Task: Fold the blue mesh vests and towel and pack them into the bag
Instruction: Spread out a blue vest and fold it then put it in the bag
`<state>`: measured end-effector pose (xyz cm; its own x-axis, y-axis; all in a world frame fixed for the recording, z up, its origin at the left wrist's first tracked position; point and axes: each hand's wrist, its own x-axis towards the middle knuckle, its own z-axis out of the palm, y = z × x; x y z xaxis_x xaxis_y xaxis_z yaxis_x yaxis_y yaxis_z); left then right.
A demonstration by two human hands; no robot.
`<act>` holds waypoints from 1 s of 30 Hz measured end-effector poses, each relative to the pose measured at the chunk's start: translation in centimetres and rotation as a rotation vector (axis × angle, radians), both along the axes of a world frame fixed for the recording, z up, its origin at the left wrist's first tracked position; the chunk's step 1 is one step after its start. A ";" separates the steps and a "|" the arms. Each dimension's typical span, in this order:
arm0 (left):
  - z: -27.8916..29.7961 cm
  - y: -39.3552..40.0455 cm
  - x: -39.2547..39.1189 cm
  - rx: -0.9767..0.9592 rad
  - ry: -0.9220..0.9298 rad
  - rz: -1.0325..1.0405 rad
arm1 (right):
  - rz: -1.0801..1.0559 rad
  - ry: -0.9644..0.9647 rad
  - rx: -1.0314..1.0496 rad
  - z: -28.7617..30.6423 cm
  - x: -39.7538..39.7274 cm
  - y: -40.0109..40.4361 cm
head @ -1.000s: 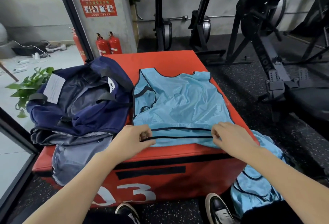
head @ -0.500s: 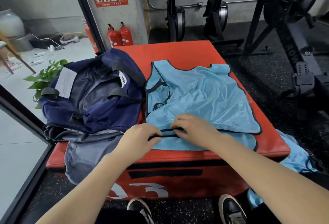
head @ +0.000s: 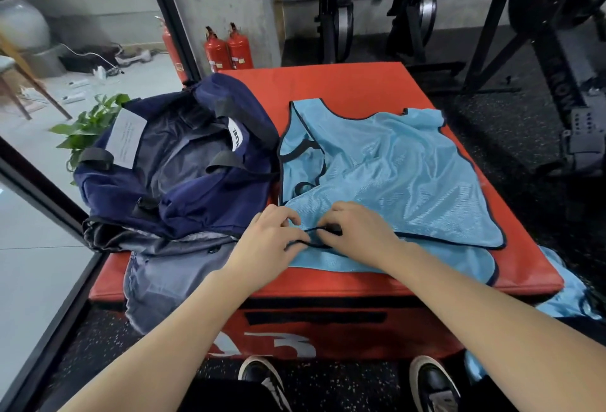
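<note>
Vest (head: 387,175) lying flat; left hand (head: 269,241) and right hand (head: 357,231) both pinching its hem. Keeping edges aligned is helping the fold.

On the surface (head: 344,90) before you, the bag (head: 170,182) sits left with the towel (head: 164,277) at its near edge, the vest (head: 393,175) lies right, both hands meet at its near hem, and another vest (head: 570,297) hangs off the right edge.
</note>
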<state>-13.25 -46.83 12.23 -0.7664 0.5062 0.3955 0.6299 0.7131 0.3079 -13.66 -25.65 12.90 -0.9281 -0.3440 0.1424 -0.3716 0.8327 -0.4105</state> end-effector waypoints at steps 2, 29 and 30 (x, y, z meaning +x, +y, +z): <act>0.1 0.0 -0.1 -0.012 0.026 0.009 | 0.009 -0.040 -0.112 0.3 -0.1 -0.3; 7.7 2.4 0.9 0.340 -0.086 0.111 | -0.167 0.156 0.118 5.7 6.5 6.5; 8.4 2.9 1.0 0.357 -0.088 0.121 | -0.189 0.142 0.125 6.1 7.0 7.1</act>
